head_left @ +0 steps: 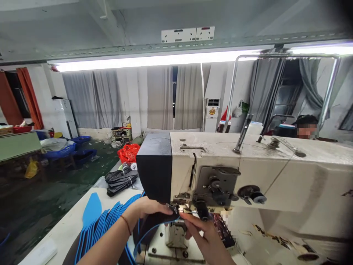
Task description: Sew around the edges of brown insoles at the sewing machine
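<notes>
A black, blue-edged strip [157,219] lies under the needle area of the sewing machine [209,176]. My left hand [147,207] is closed on this strip, its thumb pressing on top close to the presser foot. From the other side, my right hand [200,233] pinches the strip's end with its fingertips beside the needle; the exact contact is partly hidden. The machine's small metal post bed [176,235] stands beneath the fingers. To the left, a row of similar blue-edged pieces [110,217] fans across the table, with one blue tip [92,208] sticking up.
Tied black bundles [121,180] and a red plastic bag [128,152] sit behind the pieces. A white object [41,253] lies at the table's near-left edge. A dark printed item [223,230] rests right of the bed. Behind the machine, a person's head [306,123] shows.
</notes>
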The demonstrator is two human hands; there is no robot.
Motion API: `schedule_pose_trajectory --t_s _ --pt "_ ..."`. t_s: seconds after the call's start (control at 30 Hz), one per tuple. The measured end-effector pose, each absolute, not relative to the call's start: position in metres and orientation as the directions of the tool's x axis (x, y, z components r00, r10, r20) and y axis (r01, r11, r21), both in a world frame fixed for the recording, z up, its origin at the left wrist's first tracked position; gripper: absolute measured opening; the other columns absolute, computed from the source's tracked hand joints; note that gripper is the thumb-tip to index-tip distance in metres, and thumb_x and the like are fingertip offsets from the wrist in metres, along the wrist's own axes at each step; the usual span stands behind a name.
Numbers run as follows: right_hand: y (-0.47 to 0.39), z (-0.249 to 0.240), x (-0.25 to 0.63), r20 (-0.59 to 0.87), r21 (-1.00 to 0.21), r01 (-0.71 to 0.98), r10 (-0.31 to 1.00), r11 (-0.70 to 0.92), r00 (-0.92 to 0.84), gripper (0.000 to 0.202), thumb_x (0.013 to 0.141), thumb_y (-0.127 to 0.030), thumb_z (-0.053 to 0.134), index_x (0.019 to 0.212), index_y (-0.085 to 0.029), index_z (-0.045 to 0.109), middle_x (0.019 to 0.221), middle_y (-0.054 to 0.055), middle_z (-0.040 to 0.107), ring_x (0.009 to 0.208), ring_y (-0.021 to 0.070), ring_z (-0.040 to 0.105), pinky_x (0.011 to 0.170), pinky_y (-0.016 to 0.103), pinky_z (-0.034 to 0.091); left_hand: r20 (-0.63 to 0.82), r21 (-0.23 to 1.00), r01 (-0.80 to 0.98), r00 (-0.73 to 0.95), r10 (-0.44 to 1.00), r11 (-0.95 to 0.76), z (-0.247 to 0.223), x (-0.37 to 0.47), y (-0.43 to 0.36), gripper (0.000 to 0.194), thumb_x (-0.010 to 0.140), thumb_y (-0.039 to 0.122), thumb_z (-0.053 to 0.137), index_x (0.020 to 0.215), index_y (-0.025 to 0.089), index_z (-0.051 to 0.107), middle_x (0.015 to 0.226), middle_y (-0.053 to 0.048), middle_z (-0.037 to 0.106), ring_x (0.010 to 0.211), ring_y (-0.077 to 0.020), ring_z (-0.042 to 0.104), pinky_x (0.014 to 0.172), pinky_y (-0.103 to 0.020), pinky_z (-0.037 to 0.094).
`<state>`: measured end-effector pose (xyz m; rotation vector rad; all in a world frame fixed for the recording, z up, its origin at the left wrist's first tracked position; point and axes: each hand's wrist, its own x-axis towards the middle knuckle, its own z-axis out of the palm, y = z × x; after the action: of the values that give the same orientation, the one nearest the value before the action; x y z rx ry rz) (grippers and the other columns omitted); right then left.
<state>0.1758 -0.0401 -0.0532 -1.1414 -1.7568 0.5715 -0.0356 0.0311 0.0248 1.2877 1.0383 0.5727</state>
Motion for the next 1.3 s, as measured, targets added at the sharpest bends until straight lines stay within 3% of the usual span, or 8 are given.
schedule_pose_trajectory --t_s 0.1,0.33,0.57,0.9,1.13,1.3 --pt "-0.037 -0.059 0.176 0.491 -0.76 0.429 0.864 0.488 -0.114 0.041 0.094 -0.05 0.045 0.117 -0.028 0.071 0.055 -0.001 0.073 0.051 0.0148 0.069 0.06 0.02 0.055 -0.341 0.939 0.159 0.522 0.782 0.304 0.016 -0.035 0.032 0.025 0.047 0.018 0.078 0.072 0.017 0.075 0.073 -0.003 0.075 0.063 -0.0198 0.063 0.062 -0.03 0.049" --pt "-0.037 -0.059 0.175 0.473 -0.778 0.435 0.878 0.454 -0.071 0.046 0.091 -0.058 0.046 0.111 -0.028 0.074 0.051 0.0 0.071 0.052 0.0153 0.069 0.059 0.02 0.057 -0.211 0.96 -0.085 0.405 0.89 0.267 -0.01 -0.02 -0.005 0.019 0.061 0.029 0.074 0.072 0.014 0.07 0.057 0.003 0.064 0.049 -0.008 0.049 0.051 -0.019 0.033" --pt "-0.038 -0.058 0.175 0.505 -0.722 0.526 0.862 0.449 -0.043 0.047 0.089 -0.06 0.047 0.104 -0.028 0.078 0.052 0.002 0.072 0.054 0.0176 0.071 0.067 0.024 0.059 -0.149 0.913 -0.32 0.312 0.938 0.252 -0.004 -0.011 -0.031 0.024 0.06 0.023 0.077 0.08 0.013 0.068 0.07 -0.004 0.071 0.062 -0.0157 0.062 0.062 -0.025 0.044" --pt "-0.039 -0.057 0.178 0.404 -0.809 0.452 0.914 0.376 -0.038 0.045 0.088 -0.059 0.05 0.109 -0.028 0.075 0.064 0.002 0.077 0.05 0.0163 0.069 0.037 0.015 0.051 -0.066 0.907 -0.374 0.333 0.941 0.196 -0.031 -0.007 -0.035 0.041 0.063 0.03 0.079 0.099 0.017 0.062 0.074 -0.005 0.072 0.062 -0.0173 0.063 0.059 -0.026 0.047" --pt "-0.038 -0.068 0.178 0.421 -0.803 0.471 0.907 0.365 0.017 0.045 0.088 -0.059 0.05 0.106 -0.028 0.076 0.058 0.002 0.074 0.048 0.0166 0.069 0.039 0.017 0.052 -0.11 0.919 -0.326 0.328 0.938 0.221 -0.039 -0.021 -0.052 0.051 0.06 0.036 0.081 0.103 0.018 0.062 0.077 -0.005 0.074 0.072 -0.021 0.066 0.068 -0.029 0.051" --pt "-0.039 -0.062 0.177 0.426 -0.812 0.435 0.905 0.388 -0.013 0.045 0.089 -0.058 0.049 0.108 -0.027 0.075 0.055 0.001 0.072 0.048 0.016 0.068 0.035 0.015 0.049 -0.213 0.872 -0.394 0.23 0.949 0.291 -0.035 -0.029 -0.059 0.059 0.049 0.027 0.086 0.105 0.02 0.066 0.087 -0.005 0.075 0.082 -0.0241 0.068 0.077 -0.032 0.052"
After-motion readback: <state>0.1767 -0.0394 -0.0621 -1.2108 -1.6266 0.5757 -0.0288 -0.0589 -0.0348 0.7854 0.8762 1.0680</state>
